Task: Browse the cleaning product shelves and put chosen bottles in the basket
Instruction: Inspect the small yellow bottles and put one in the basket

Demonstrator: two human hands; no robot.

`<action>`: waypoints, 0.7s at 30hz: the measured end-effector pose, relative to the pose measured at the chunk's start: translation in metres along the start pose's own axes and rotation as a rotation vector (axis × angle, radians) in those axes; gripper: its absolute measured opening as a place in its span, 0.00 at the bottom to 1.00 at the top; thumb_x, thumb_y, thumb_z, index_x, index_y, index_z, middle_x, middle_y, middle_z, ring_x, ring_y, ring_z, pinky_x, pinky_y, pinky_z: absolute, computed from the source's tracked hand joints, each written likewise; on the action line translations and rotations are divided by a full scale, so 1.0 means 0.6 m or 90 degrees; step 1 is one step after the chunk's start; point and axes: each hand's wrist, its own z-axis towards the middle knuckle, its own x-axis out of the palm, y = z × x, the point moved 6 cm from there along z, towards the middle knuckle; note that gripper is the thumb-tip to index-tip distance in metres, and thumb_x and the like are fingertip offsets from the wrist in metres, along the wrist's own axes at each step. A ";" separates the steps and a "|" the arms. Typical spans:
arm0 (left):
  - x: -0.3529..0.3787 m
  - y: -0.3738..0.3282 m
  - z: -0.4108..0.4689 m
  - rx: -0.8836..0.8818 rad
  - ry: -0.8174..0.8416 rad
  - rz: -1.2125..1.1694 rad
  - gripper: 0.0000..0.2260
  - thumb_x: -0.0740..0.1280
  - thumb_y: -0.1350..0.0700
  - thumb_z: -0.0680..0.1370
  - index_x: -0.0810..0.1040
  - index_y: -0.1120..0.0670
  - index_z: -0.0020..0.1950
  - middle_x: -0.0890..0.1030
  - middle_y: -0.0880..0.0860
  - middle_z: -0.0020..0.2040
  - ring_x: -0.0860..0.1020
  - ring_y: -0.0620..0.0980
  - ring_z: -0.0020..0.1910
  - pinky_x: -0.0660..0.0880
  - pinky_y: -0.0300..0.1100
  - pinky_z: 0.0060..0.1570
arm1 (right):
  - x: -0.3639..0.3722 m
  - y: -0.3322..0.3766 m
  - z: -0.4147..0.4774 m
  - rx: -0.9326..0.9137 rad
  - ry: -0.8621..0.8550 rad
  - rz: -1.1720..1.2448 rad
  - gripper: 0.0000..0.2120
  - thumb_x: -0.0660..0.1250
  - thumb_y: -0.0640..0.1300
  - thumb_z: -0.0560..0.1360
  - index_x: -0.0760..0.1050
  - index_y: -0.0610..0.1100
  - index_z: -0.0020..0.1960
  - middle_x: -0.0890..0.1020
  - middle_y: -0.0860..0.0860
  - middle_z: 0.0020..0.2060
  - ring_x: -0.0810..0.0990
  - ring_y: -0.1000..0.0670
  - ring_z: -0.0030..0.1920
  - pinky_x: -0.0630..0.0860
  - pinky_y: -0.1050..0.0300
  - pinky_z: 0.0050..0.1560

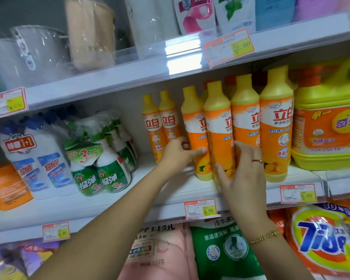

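Note:
Several tall orange-and-yellow dish soap bottles stand in a row on the middle shelf (170,190). My left hand (177,153) grips the lower body of one bottle (193,126), thumb across its front. My right hand (244,174) wraps round the bottle beside it (217,128), fingers behind it and thumb at the front. Two more of the same bottles (276,126) stand to the right, two smaller ones (160,120) to the left. No basket is in view.
A large yellow jug (330,126) stands at the right of the shelf. Green spray bottles (107,158) and white-and-blue bottles (38,158) stand at the left. Detergent bags (321,241) fill the shelf below. Refill pouches (196,15) sit on the shelf above.

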 end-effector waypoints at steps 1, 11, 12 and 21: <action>-0.005 -0.001 -0.004 0.002 0.012 -0.003 0.19 0.74 0.56 0.72 0.76 0.56 0.61 0.81 0.52 0.54 0.81 0.51 0.54 0.79 0.51 0.56 | 0.002 -0.005 0.003 0.017 0.012 -0.006 0.26 0.72 0.44 0.72 0.67 0.40 0.66 0.72 0.42 0.61 0.74 0.42 0.59 0.74 0.51 0.54; -0.142 0.043 -0.064 -0.024 0.043 0.001 0.19 0.71 0.62 0.73 0.73 0.51 0.63 0.81 0.52 0.57 0.80 0.50 0.55 0.78 0.39 0.47 | 0.038 -0.006 -0.018 0.123 0.007 -0.055 0.33 0.72 0.48 0.72 0.62 0.40 0.70 0.68 0.41 0.64 0.67 0.40 0.65 0.73 0.45 0.60; -0.152 0.047 -0.068 -0.029 0.038 -0.002 0.20 0.70 0.62 0.74 0.72 0.52 0.64 0.80 0.52 0.58 0.80 0.49 0.54 0.78 0.38 0.46 | 0.039 -0.006 -0.017 0.128 0.001 -0.054 0.32 0.72 0.48 0.72 0.62 0.40 0.69 0.68 0.41 0.63 0.68 0.40 0.64 0.73 0.44 0.60; -0.140 0.082 -0.077 -0.067 -0.071 0.007 0.30 0.77 0.49 0.65 0.72 0.50 0.64 0.80 0.48 0.57 0.80 0.48 0.53 0.77 0.39 0.42 | 0.050 -0.003 -0.019 0.128 0.012 -0.085 0.29 0.70 0.50 0.73 0.64 0.39 0.68 0.74 0.41 0.62 0.76 0.40 0.59 0.76 0.48 0.52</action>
